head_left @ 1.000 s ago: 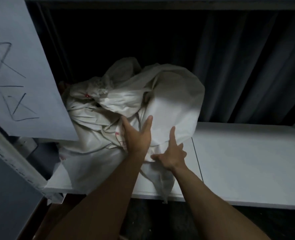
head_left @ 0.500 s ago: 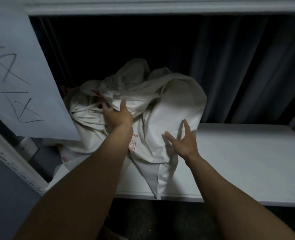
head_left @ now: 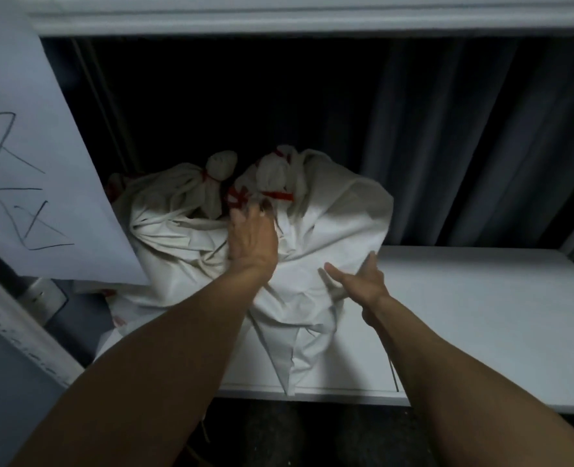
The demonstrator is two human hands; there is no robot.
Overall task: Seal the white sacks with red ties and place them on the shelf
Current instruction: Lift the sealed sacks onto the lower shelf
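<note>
Sacks: two white sacks sit on the left end of the shelf (head_left: 480, 315), touching each other, the front sack (head_left: 339, 224) to the right of and nearer than the rear sack (head_left: 171, 210).
Front sack direction: its long axis runs from the shelf's front edge toward the back; the tied neck points up and away, and a pointed fold of its bottom hangs over the front edge.
Rear sack direction: its bunched neck stands upright, leaning slightly right toward the front sack's neck.
Look: both are soft, crumpled white fabric, bulging and heavily creased; each neck is gathered and bound, the front with a red tie (head_left: 280, 196), the rear with its own red band (head_left: 208, 176).
Left hand (head_left: 251, 237): lies palm-down on the front sack's upper left side, fingers stretched forward, fingertips just short of the red tie at the neck; whether they hook the fabric is unclear.
Right hand (head_left: 363, 281): fingers spread and straight, touching the front sack's lower right flank, just above the shelf surface.
Surroundings: a paper sheet (head_left: 43, 163) with pen strokes hangs at the left and covers part of the rear sack; a dark curtain (head_left: 464, 146) hangs behind the shelf.
</note>
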